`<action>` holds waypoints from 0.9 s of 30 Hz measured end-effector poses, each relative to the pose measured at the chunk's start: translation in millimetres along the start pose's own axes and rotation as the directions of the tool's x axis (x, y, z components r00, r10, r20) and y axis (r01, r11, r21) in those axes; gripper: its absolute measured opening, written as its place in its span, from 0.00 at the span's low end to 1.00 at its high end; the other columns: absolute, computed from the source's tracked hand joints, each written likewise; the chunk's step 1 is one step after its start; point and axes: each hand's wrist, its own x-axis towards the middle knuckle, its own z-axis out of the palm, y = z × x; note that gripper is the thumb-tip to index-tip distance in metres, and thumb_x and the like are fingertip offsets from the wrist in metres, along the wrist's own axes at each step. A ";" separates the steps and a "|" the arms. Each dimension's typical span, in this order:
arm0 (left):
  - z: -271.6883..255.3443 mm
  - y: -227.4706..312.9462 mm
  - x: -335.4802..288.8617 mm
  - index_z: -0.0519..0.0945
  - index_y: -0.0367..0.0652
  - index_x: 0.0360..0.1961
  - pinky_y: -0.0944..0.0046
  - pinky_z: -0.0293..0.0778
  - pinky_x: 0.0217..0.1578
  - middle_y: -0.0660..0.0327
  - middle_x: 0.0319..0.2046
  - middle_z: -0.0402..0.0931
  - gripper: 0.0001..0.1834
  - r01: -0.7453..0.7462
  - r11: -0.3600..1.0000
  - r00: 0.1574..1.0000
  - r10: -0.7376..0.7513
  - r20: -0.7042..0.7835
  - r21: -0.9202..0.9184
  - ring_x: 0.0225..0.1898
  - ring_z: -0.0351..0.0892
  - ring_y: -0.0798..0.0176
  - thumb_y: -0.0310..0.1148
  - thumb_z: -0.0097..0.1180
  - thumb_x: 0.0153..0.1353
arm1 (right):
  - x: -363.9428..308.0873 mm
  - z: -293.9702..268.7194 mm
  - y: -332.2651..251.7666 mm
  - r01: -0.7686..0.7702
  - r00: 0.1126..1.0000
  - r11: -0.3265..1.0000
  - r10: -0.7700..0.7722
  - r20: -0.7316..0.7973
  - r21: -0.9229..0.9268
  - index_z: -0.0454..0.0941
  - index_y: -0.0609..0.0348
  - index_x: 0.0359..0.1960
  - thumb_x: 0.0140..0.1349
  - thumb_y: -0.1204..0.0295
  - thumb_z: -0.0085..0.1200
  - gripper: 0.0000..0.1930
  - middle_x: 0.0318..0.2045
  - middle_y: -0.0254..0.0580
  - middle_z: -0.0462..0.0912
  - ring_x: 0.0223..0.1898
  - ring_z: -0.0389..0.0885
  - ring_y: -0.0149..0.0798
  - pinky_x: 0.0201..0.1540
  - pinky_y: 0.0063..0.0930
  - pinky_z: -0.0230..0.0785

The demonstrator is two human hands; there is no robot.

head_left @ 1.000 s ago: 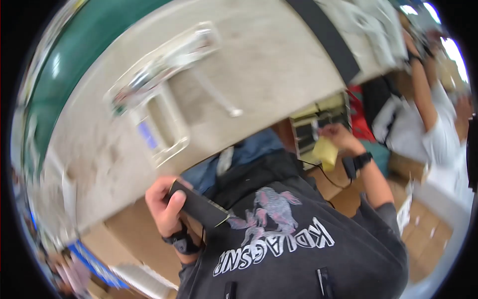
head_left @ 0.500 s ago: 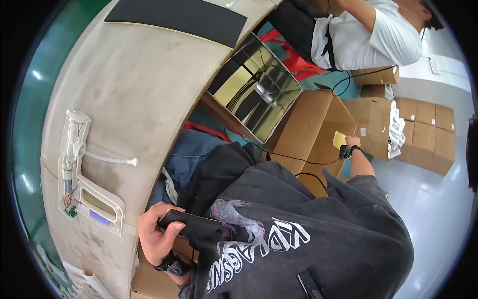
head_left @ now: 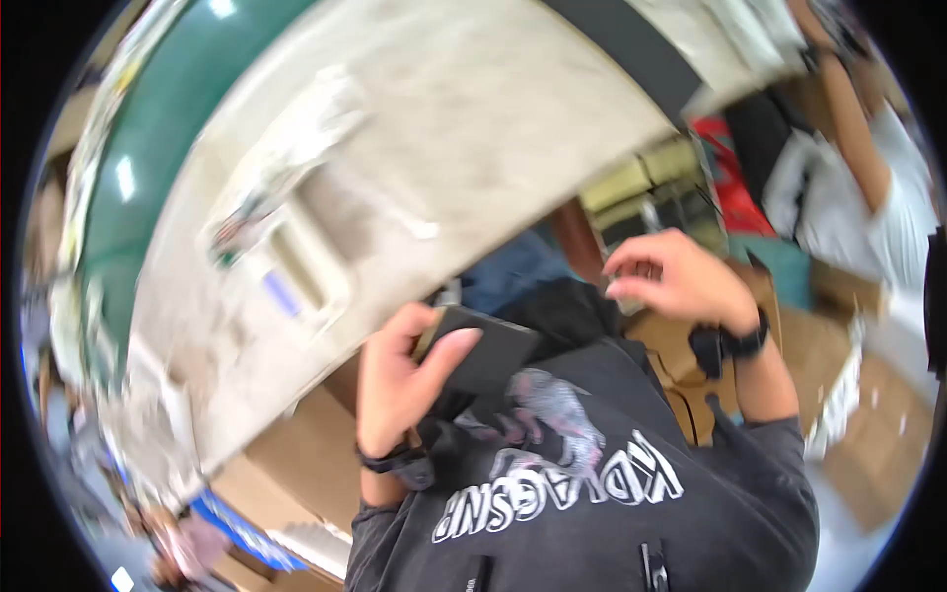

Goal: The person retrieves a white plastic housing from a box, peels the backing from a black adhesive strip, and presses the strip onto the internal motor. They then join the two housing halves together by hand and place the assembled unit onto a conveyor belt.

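My left hand (head_left: 402, 383) grips a flat black rectangular piece (head_left: 490, 347) by one end, thumb on its upper face, close to the table edge. It looks like a foam strip, its kind blurred. My right hand (head_left: 691, 281) hovers to the right of it, fingers curled loosely with a gap to the thumb, and I see nothing held there. On the table (head_left: 473, 109) lies a white plastic housing half (head_left: 311, 261) with wires, a clear tube and a purple-blue patch, smeared by motion.
A long black sheet (head_left: 636, 54) lies at the table's far edge. Beyond my right hand stands a box of black and yellow strips (head_left: 656, 187). Cardboard boxes (head_left: 755, 380) sit to the right. A co-worker's arm (head_left: 853, 133) shows at the far right.
My right hand has come back from the cardboard box at the right toward my left hand; the yellow piece it held no longer shows. The view has swung, and the black piece stays in my left hand.
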 end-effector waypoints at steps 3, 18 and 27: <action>-9.7 0.2 -22.3 0.80 0.36 0.35 0.74 0.70 0.30 0.68 0.29 0.81 0.11 0.053 0.980 0.981 -0.087 -0.176 -0.191 0.29 0.73 0.80 0.32 0.68 0.64 | 41.7 50.2 -93.2 0.478 0.852 0.806 -0.522 -0.037 -0.349 0.82 0.60 0.47 0.51 0.68 0.73 0.21 0.38 0.43 0.83 0.39 0.82 0.45 0.40 0.36 0.75; -39.5 -23.9 -77.0 0.72 0.39 0.37 0.76 0.63 0.29 0.72 0.27 0.76 0.12 -0.354 0.907 0.878 0.238 -0.416 -0.227 0.27 0.66 0.81 0.27 0.67 0.64 | 110.9 71.6 -142.5 0.161 0.841 0.892 -0.347 0.414 0.422 0.87 0.59 0.47 0.53 0.77 0.71 0.18 0.42 0.40 0.83 0.41 0.82 0.36 0.42 0.26 0.72; -37.4 -21.2 -72.6 0.75 0.38 0.38 0.78 0.65 0.30 0.71 0.27 0.78 0.07 -0.395 0.831 0.831 0.142 -0.538 -0.391 0.29 0.70 0.83 0.25 0.63 0.67 | 107.6 70.3 -162.1 0.442 0.808 0.880 -0.475 0.349 0.174 0.88 0.59 0.45 0.53 0.74 0.73 0.16 0.32 0.38 0.84 0.33 0.81 0.34 0.38 0.25 0.71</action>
